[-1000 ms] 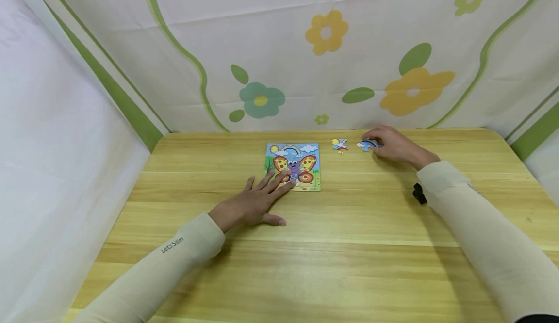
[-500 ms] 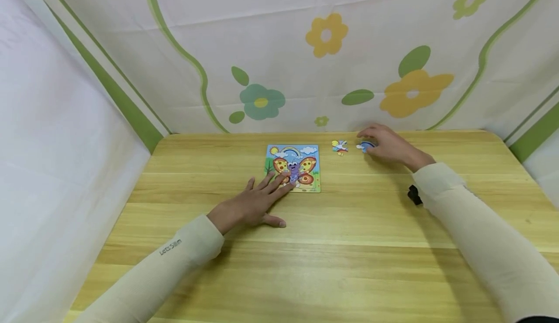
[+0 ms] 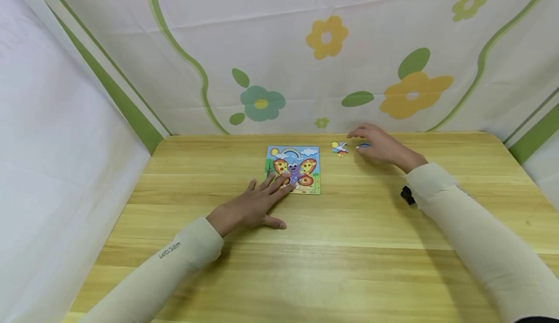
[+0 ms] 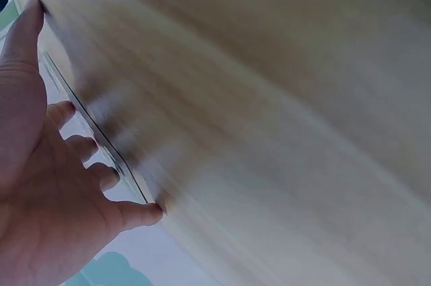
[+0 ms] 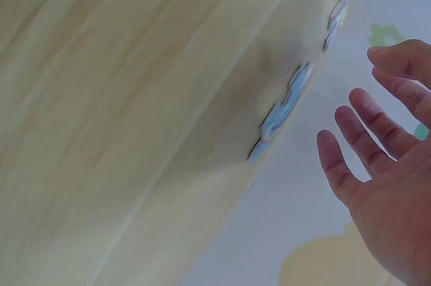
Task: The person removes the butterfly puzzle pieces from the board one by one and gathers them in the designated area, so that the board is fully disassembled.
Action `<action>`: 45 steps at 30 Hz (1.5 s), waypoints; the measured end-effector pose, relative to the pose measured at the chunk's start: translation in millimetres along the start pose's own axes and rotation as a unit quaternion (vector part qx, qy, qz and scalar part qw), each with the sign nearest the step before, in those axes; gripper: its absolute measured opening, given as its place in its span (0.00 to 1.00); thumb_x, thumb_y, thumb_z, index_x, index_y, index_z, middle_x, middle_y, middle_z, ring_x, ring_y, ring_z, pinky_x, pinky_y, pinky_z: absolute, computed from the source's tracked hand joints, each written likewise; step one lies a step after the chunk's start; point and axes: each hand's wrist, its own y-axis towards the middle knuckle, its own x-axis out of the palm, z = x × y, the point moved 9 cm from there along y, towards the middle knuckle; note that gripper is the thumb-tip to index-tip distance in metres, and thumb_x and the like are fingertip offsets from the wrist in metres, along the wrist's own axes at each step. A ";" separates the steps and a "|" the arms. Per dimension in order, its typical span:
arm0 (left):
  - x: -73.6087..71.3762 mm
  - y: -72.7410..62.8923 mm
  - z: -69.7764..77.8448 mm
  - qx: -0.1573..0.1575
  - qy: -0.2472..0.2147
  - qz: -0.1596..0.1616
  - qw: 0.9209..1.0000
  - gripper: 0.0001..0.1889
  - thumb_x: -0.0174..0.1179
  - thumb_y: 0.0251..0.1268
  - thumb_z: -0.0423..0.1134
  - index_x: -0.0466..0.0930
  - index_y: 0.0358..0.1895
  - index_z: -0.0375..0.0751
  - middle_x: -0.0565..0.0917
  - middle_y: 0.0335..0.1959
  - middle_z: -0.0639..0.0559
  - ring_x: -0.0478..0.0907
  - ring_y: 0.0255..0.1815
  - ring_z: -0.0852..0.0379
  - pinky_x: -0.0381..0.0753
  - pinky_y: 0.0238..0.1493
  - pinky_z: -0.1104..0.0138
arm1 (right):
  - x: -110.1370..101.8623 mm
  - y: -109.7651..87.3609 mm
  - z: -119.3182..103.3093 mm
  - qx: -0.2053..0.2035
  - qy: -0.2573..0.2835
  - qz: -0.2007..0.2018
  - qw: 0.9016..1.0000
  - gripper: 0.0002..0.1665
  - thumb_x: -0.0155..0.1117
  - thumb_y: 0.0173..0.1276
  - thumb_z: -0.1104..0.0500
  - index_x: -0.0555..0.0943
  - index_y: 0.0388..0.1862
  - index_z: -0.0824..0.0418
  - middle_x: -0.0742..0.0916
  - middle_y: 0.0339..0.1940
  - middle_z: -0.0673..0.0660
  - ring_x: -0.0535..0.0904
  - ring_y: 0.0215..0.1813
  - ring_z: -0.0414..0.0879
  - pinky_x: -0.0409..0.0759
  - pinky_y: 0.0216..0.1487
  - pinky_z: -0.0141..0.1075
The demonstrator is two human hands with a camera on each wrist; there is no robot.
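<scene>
On wood-grain table (image 3: 349,255), brace butterfly puzzle (image 3: 298,162) lightly with left hand (image 3: 257,204) splayed, gripping nothing, and lower empty, relaxed right hand (image 3: 381,146) over nearby blue piece (image 5: 286,105), pinching edges only.

Left grip (image 3: 256,203) splayed (rather wide), right grip (image 3: 381,145) aloft and loosely curved.

Your table (image 3: 349,269) looked like smooth, faintly glossy wood; your sleeves (image 3: 476,231) were matt cloth, the backdrop (image 3: 279,37) was lightly creased fabric, and your butterfly puzzle (image 3: 301,162) had a smooth printed face.
</scene>
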 end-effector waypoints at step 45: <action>-0.2 6.9 13.5 -0.011 -0.018 -0.017 1.000 0.51 0.60 0.71 0.66 0.41 0.88 0.58 0.37 0.89 0.52 0.32 0.89 0.41 0.40 0.80 0.29 | 67.5 57.6 -82.6 -0.073 0.038 -0.044 0.996 0.23 0.65 0.71 0.67 0.82 0.65 0.67 0.82 0.68 0.67 0.73 0.74 0.64 0.64 0.79 0.60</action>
